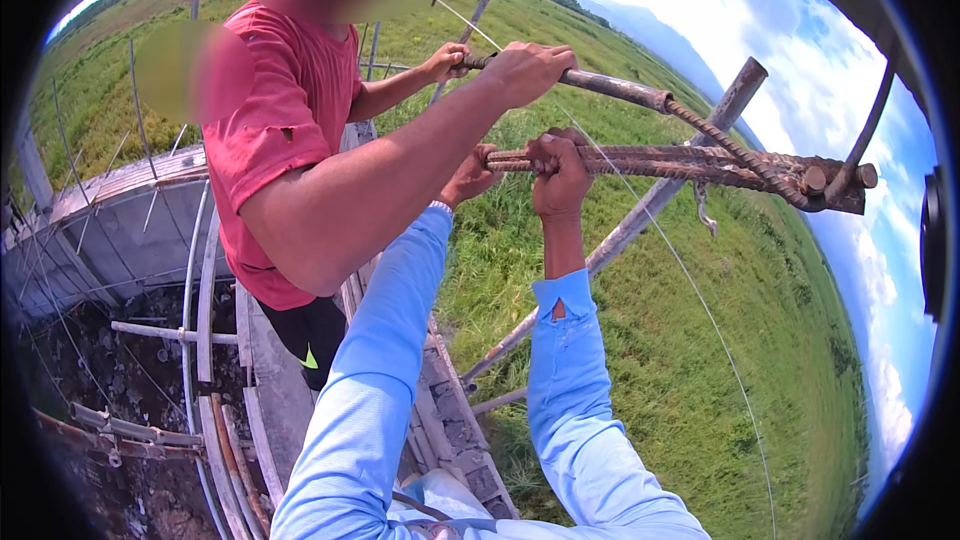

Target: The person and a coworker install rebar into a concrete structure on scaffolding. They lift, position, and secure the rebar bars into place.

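Both my hands, in light blue sleeves, grip a pair of rusty ribbed steel bars side by side. My left hand (470, 177) is closed round their near end. Just to its right, my right hand (560, 172) is wrapped round the same rebars (650, 160). They run rightward to a rusty steel bending block (835, 180) with round pegs. Above my hands, a co-worker in a red shirt (290, 110) grasps a metal pipe (615, 88) with both hands. Out of the pipe's far end a ribbed bar (725, 143) slopes down to the pegs.
A slanted wooden pole (640, 220) crosses behind the rebars. A thin line (690, 275) hangs past my right arm. Left lie planks (265, 450), a block wall (150, 240) and upright rods above a dark pit (130, 370). Grass (720, 390) spreads far below on the right.
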Motion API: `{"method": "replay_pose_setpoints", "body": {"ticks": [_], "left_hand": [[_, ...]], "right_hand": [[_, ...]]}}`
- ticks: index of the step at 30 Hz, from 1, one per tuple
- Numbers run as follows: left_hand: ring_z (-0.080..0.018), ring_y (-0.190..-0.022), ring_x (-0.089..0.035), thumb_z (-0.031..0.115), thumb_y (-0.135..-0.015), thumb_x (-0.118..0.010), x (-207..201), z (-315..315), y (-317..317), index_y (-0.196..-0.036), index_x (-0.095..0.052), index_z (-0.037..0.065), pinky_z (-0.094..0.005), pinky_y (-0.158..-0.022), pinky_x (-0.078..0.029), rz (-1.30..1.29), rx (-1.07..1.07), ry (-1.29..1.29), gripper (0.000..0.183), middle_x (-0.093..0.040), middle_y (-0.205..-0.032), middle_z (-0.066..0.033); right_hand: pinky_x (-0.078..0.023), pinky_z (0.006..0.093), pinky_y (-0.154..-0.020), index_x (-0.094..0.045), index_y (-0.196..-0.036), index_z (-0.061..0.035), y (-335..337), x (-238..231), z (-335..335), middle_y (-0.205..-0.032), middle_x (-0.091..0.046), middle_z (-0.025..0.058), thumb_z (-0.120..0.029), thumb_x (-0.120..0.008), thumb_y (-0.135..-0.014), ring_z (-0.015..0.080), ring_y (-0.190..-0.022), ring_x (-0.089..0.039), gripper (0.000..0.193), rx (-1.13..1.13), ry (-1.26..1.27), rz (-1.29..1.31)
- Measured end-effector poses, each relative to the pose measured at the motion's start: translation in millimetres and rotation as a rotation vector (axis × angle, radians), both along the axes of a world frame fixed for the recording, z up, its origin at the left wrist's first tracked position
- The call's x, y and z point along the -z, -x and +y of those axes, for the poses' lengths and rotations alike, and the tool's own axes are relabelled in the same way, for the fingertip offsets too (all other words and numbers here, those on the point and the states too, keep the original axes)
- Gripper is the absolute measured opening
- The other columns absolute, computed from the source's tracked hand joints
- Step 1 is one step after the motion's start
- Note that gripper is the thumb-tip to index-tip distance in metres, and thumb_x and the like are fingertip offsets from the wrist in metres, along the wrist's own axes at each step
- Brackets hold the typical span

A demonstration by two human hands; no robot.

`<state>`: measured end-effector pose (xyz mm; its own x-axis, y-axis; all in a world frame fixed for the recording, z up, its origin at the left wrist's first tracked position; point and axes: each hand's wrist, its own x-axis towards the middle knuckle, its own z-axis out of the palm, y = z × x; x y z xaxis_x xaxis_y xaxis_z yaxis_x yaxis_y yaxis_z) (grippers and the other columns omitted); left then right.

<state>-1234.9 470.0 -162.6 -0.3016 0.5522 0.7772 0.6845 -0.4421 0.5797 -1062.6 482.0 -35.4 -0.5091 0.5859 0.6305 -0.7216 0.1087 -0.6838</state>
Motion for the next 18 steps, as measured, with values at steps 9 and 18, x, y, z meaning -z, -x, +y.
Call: {"method": "replay_pose_setpoints", "body": {"ticks": [9, 18], "left_hand": [[-0.034, -0.07, -0.064, 0.014, -0.078, -0.074, 12, 1, 13, -0.085, -0.064, 0.002, -0.0432, -0.068, -0.05, 0.051, -0.384, 0.115, 0.016, -0.065, -0.074, -0.0159], [-0.0338, -0.065, -0.054, 0.028, -0.077, -0.081, -8, -25, 4, -0.085, -0.059, 0.003, -0.0447, -0.066, -0.047, 0.016, -0.026, 0.171, 0.034, -0.06, -0.071, -0.0148]], "right_hand": [[-0.04, 0.0308, -0.058, -0.041, -0.066, -0.0111, 10, 1, -12, -0.06, -0.038, -0.0007, 0.003, -0.059, -0.085, 0.012, -0.053, -0.037, 0.029, -0.101, 0.077, 0.033], [-0.041, 0.0342, -0.062, -0.035, -0.064, -0.0138, 3, 2, -4, -0.059, -0.035, 0.0002, 0.0, -0.058, -0.084, 0.0144, -0.053, -0.034, 0.033, -0.072, 0.02, 0.037]]}}
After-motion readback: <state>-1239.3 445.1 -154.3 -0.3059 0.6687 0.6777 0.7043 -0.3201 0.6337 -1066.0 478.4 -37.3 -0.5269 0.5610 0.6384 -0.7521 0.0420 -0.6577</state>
